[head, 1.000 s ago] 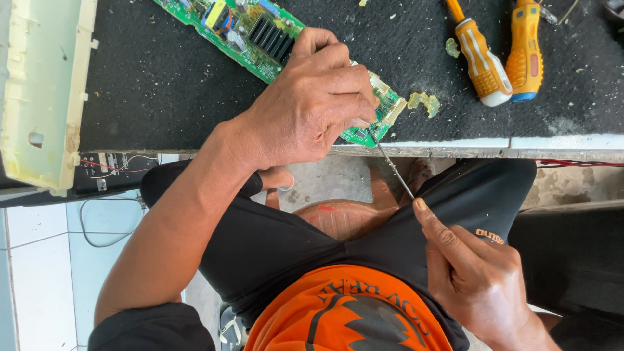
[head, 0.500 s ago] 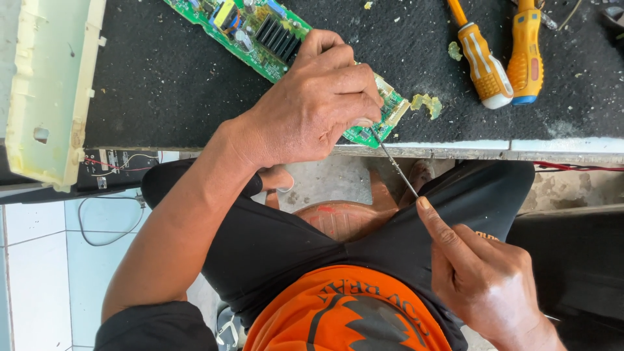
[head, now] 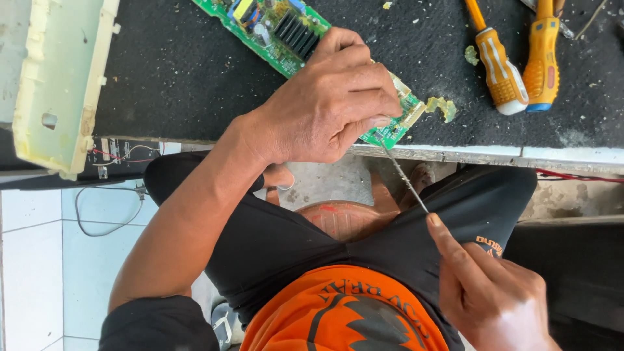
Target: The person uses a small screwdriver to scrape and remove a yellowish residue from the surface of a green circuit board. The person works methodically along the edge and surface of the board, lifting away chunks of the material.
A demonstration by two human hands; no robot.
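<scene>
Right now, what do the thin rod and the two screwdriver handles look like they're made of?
The thin rod looks like bare metal: grey, slim, slightly shiny. The two screwdriver handles look like glossy moulded plastic, orange-yellow with pale and red inserts, possibly rubbery grips.

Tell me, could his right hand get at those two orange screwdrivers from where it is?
Probably yes. The right hand sits low by the lap, gripping a thin metal tool, so it isn't free. The orange screwdrivers lie uncovered on the black mat, with nothing between.

Small electronics repair workshop: bare circuit board (head: 279, 32), screwdrivers (head: 500, 71) on dark bench mat (head: 182, 71), opened plastic casing (head: 58, 84).
</scene>
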